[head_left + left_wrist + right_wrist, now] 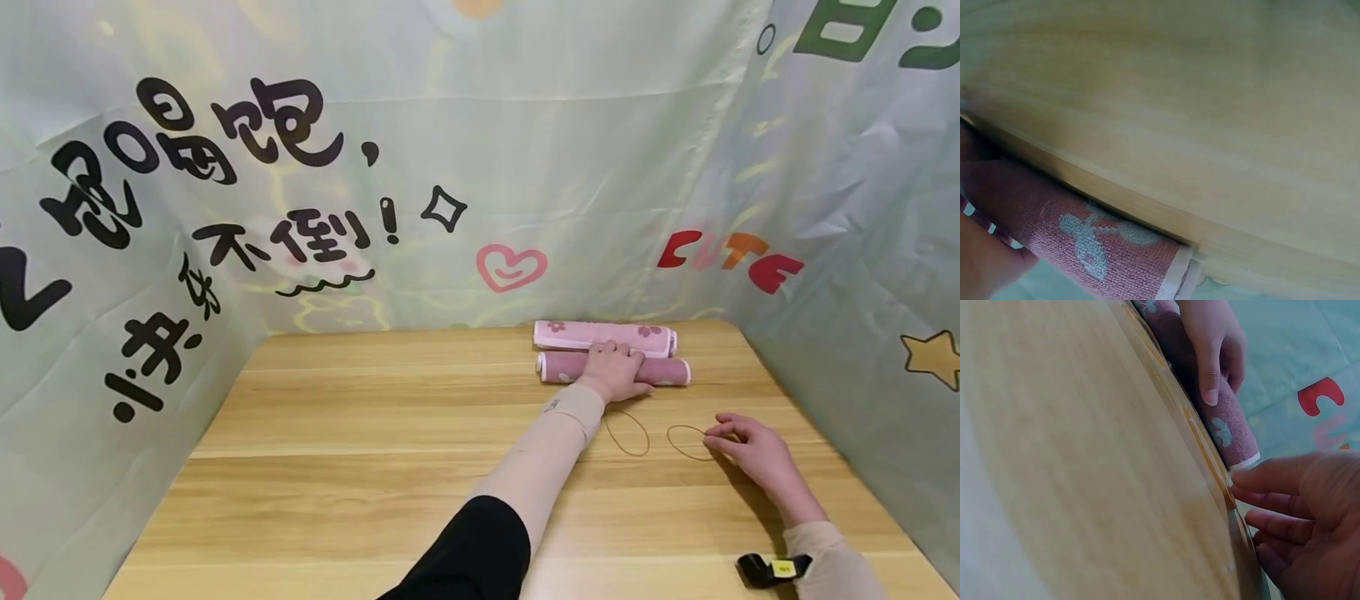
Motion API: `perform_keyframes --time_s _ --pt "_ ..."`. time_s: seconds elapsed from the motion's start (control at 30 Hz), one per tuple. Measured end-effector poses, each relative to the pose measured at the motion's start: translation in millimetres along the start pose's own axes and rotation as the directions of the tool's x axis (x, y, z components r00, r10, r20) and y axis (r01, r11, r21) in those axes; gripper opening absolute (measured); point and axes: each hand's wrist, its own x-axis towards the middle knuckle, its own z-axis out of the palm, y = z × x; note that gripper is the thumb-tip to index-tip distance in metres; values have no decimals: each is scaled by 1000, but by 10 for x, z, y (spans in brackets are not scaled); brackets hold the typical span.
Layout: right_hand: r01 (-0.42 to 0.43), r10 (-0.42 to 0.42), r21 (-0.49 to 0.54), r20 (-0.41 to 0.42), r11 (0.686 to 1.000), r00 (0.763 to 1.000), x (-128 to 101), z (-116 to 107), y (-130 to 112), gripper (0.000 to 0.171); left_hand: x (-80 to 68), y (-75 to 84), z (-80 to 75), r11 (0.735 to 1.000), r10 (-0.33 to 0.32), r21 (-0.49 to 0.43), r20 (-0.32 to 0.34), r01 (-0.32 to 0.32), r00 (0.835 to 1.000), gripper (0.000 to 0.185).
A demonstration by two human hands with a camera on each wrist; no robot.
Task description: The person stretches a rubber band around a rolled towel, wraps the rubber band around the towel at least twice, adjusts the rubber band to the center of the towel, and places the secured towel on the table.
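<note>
Holding: left hand (617, 371) lies over the nearer rolled pink towel (660, 372), fingers curled across its top, keeping the roll tight.
Right hand: right hand (746, 446) rests on the tabletop (360, 467), fingertips together, pinching the edge of a rubber band (686, 442).
Doing it well: I would judge that steady downward pressure on the roll matters, so it cannot unwind while the band is lifted.
Band position: at the right hand's fingertips, near the left wrist.
Second band (627, 433): just beside the left forearm.
Other roll (600, 335): beyond the left hand, touching the held towel.
</note>
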Motion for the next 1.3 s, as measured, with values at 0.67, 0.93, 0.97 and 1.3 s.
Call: perform_keyframes --time_s 0.67,0.93,0.97,1.3 --pt "71 -73 -90 -21 993 997 16 42 -18 13 -42 -56 29 1000 -16 -4 20 16 1000 50" --pt "97 -98 -68 -13 993 995 16 63 -28 14 -76 -76 9 1000 -27 -5 17 27 1000 48" --pt "96 -97 -69 -17 993 995 13 61 -27 14 -84 -78 2 1000 -28 -6 16 28 999 48" --pt "49 -48 18 -45 999 998 3 0 -64 17 -111 -110 -16 1000 -20 21 6 19 1000 45"
